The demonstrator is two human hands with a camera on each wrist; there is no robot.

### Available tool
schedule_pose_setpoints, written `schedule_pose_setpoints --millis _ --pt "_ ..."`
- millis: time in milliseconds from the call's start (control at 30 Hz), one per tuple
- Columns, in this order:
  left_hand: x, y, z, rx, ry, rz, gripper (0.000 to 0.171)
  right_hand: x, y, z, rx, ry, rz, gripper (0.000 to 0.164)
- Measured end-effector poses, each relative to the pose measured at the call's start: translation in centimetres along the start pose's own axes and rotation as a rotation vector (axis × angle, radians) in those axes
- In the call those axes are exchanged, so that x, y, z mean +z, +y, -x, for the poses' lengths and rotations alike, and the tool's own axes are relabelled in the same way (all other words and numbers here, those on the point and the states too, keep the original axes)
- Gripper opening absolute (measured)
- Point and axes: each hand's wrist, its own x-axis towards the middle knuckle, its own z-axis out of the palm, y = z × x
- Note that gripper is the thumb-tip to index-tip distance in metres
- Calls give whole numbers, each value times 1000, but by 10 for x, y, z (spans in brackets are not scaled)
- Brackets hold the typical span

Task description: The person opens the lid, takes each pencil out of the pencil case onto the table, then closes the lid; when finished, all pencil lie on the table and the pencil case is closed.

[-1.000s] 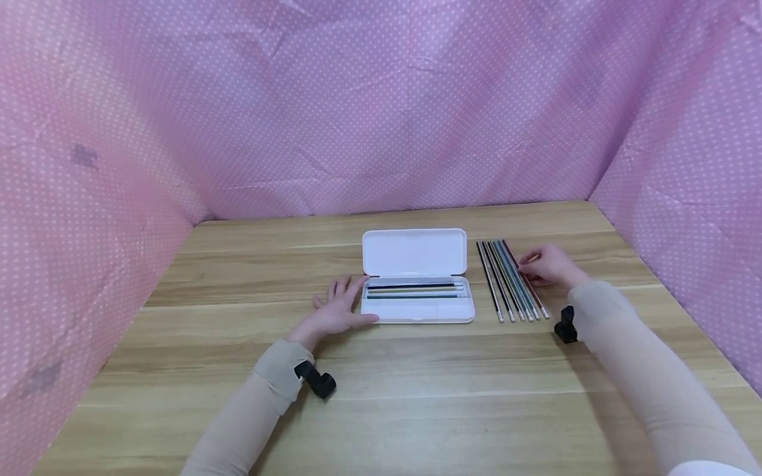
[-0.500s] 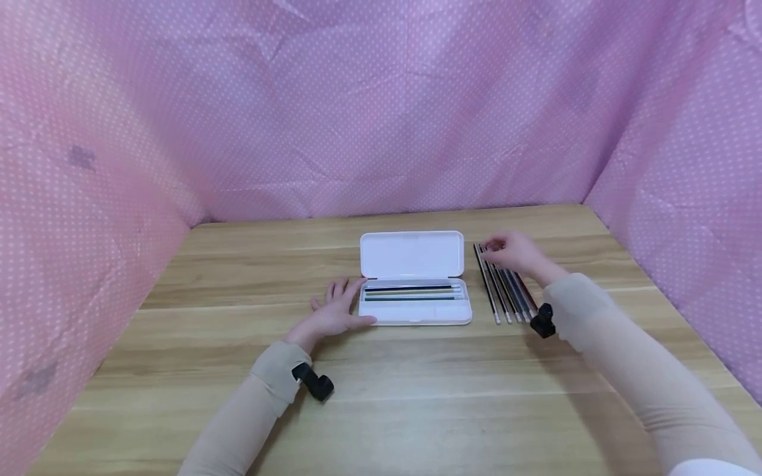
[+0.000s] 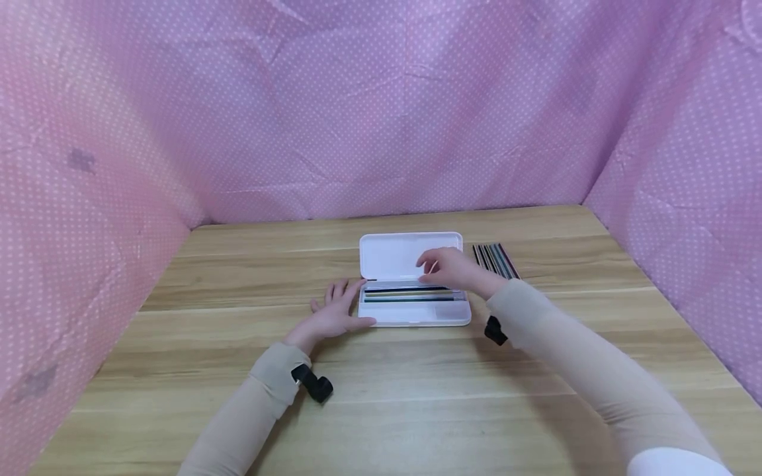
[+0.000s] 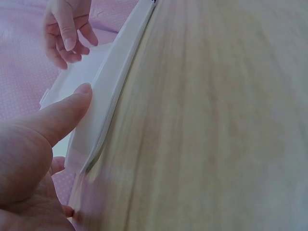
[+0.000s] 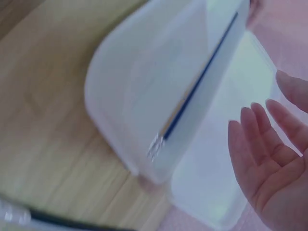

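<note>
A white pencil case [image 3: 393,313] lies with its lid [image 3: 387,256] flipped back, and several pencils [image 3: 399,295] rest lengthwise in its rear part. My left hand [image 3: 331,320] spreads along the case's left end, thumb at the front corner and index finger by the hinge. Over the right half of the case hovers my right hand [image 3: 454,268], covering part of the lid. In the right wrist view, its fingers [image 5: 262,139] are loosely bent and nothing sits between them. A dark blue pencil [image 5: 195,89] shows inside the case there.
A row of several pencils [image 3: 495,259] lies right of the case, its lower part hidden behind my right wrist. The wooden table [image 3: 393,410] ends at a pink dotted curtain [image 3: 333,132] at the back and sides.
My right hand has moved left from the right side of the pencil row, across the row, to above the case. My left hand stays at the case's left end.
</note>
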Motion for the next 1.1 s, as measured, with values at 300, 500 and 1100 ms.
schedule_pose_setpoints --millis 300,500,1100 --pt "-1 0 0 2 8 -3 89 18 -15 -10 -60 -93 103 31" --pt "-1 -1 -1 5 10 -6 90 23 -17 -11 -96 -105 148 28" --pt "1 1 0 13 11 -7 90 28 -9 -12 -121 -115 233 17"
